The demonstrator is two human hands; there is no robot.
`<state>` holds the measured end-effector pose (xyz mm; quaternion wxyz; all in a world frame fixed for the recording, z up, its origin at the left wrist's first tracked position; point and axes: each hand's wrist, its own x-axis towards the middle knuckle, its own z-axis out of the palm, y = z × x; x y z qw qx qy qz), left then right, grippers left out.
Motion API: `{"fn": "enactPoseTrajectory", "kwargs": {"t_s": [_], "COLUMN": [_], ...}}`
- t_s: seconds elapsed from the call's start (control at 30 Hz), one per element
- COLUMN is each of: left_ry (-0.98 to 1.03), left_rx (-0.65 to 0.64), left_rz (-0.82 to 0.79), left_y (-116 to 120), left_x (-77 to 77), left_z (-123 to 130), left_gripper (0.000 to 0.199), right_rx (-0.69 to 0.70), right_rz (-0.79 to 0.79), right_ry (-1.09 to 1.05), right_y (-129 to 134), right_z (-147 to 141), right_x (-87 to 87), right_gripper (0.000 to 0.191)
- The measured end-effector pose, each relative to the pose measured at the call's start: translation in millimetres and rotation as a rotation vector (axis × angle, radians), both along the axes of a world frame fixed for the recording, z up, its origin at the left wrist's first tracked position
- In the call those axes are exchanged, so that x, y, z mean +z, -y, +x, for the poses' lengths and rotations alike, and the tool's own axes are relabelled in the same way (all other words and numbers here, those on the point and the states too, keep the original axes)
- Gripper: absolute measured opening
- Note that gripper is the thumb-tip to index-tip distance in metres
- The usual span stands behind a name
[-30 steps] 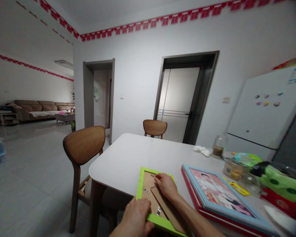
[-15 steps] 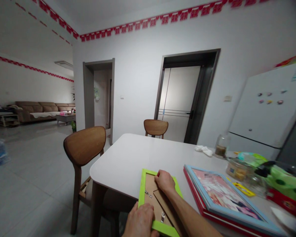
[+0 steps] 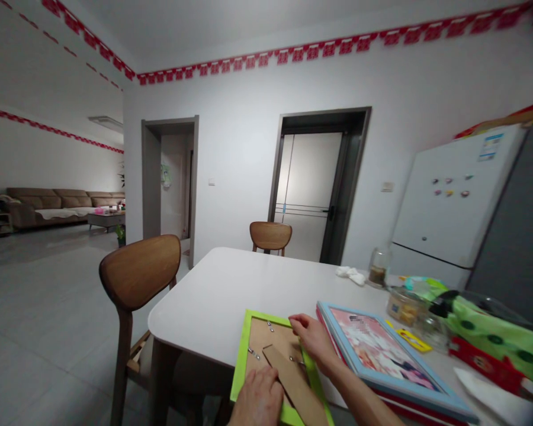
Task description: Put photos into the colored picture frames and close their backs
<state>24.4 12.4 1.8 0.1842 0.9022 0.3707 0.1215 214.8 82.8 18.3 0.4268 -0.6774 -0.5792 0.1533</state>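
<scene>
A lime-green picture frame lies face down at the table's near edge, its brown backing board up. On the backing are small metal clips and a brown stand leg, which slants toward the lower right. My left hand is closed over the frame's lower left part, its fingers on the backing beside the leg; its thumb is hidden. At the upper right rim, my right hand has its fingers bent together against the frame. Whether a clip is under those fingertips cannot be made out.
Right of the frame is a stack with a light-blue photo frame on top. Beyond it stand a glass jar, a clear food container and a green bag. Wooden chairs stand at the left and far sides of the table.
My right hand has moved from over the backing to the frame's right rim, uncovering clips and more of the stand leg. My left hand has shifted from the left rim onto the backing.
</scene>
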Motion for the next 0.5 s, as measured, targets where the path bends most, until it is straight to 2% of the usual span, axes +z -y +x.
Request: {"fn": "enactPoseTrajectory", "kwargs": {"t_s": [0.07, 0.17, 0.27, 0.3, 0.37, 0.4, 0.47, 0.5], "left_ry": [0.145, 0.552, 1.031, 1.161, 1.349, 1.415, 1.497, 1.503], "left_rx": [0.037, 0.145, 0.226, 0.237, 0.212, 0.179, 0.116, 0.098], "left_rz": [0.041, 0.012, -0.183, -0.263, -0.394, -0.426, -0.445, -0.464], "left_y": [-3, -6, -3, -2, 0, 0, -2, -4], "left_x": [8.4, 32.4, 57.6, 64.4, 75.9, 81.0, 89.8, 92.7], "left_z": [-3, 3, 28, 39, 59, 68, 81, 87], "left_gripper": [0.042, 0.028, 0.016, 0.016, 0.023, 0.028, 0.045, 0.053], "right_rx": [-0.043, -0.060, 0.193, 0.267, 0.290, 0.278, 0.219, 0.180], "right_rz": [0.038, 0.004, -0.257, -0.253, -0.044, 0.041, 0.141, 0.128], "right_ry": [-0.180, -0.705, -1.077, -1.153, -1.246, -1.251, -1.172, -1.090], "right_y": [22, 56, 78, 82, 86, 87, 89, 89], "right_z": [9, 1, -32, -42, -50, -45, -15, 9], "right_x": [4.3, 2.8, -1.4, -0.7, 6.1, 12.0, 26.6, 34.0], "right_gripper": [0.034, 0.034, 0.038, 0.038, 0.035, 0.033, 0.028, 0.025]}}
